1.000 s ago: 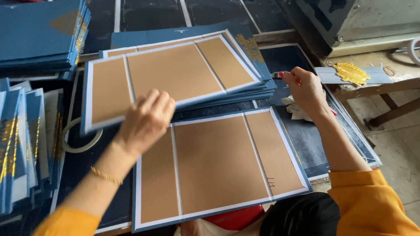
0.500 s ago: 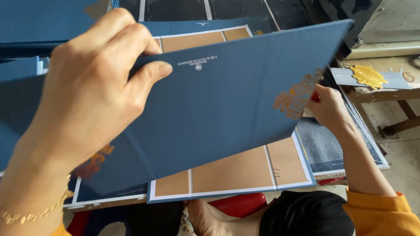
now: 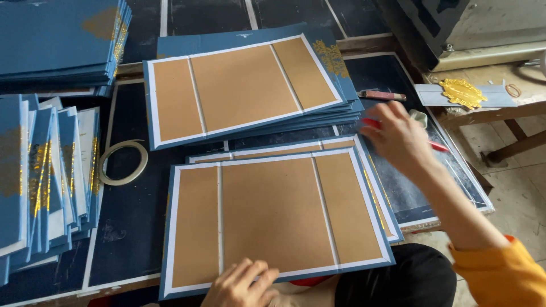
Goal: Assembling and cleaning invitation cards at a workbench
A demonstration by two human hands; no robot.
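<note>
Left hand (image 3: 242,284) touches cover board's (image 3: 273,216) near edge.

Top cover (image 3: 273,219) is laid flat, inside face up: three brown board panels, split by two pale hinge gaps, are framed by a white margin and blue turned-in edges. It is stacked slightly offset on a second like cover (image 3: 284,149), of which only the top and right edges are seen. Its near edge overhangs the table front, and a red pen (image 3: 438,146) is mostly hidden just right of the covers.
</note>
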